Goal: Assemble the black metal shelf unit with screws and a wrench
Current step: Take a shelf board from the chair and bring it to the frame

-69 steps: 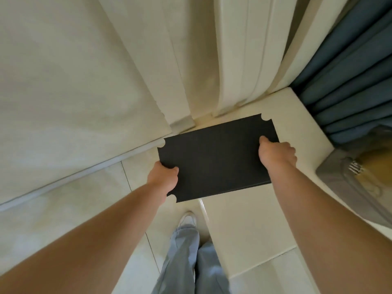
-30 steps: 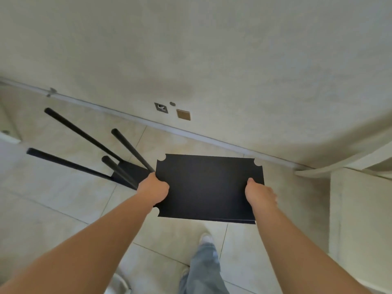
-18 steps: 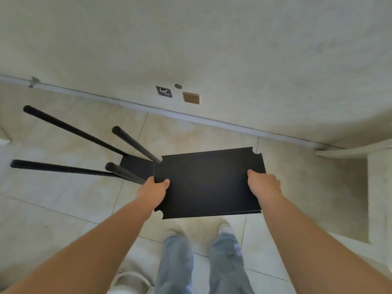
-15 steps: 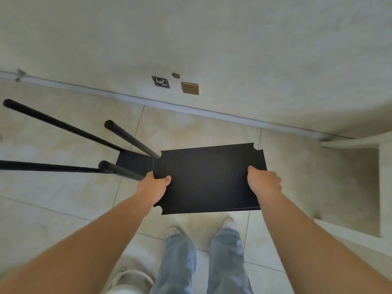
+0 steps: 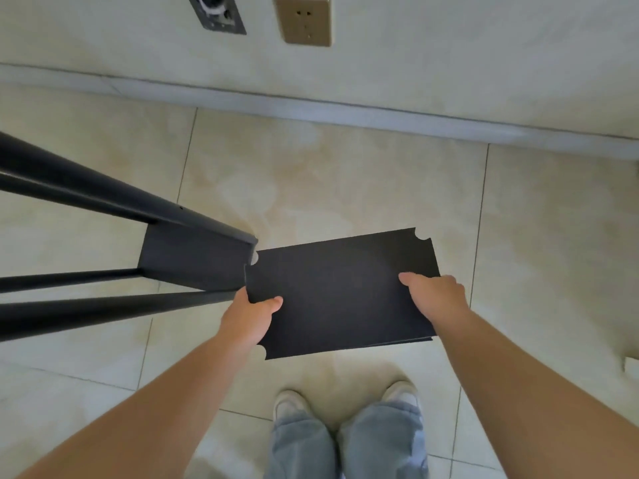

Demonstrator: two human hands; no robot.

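Observation:
I hold a flat black metal shelf panel [image 5: 342,292] with notched corners, level above the tiled floor. My left hand [image 5: 250,318] grips its left edge, thumb on top. My right hand [image 5: 434,297] grips its right edge, fingers curled under. To the left stands the partly built shelf frame: a black bottom panel [image 5: 188,257] with long black poles [image 5: 103,198] rising toward me. The held panel's left corner sits just beside the frame's nearest corner. No screws or wrench show.
A pale wall with a skirting board [image 5: 311,105] runs across the back, carrying a gold socket [image 5: 304,19] and a dark wall plate [image 5: 218,12]. My feet in light shoes [image 5: 294,404] and jeans stand below the panel on beige tiles.
I have bent lower and closer to the floor. The panel has come down beside the frame's bottom panel, and the poles now loom large at the left.

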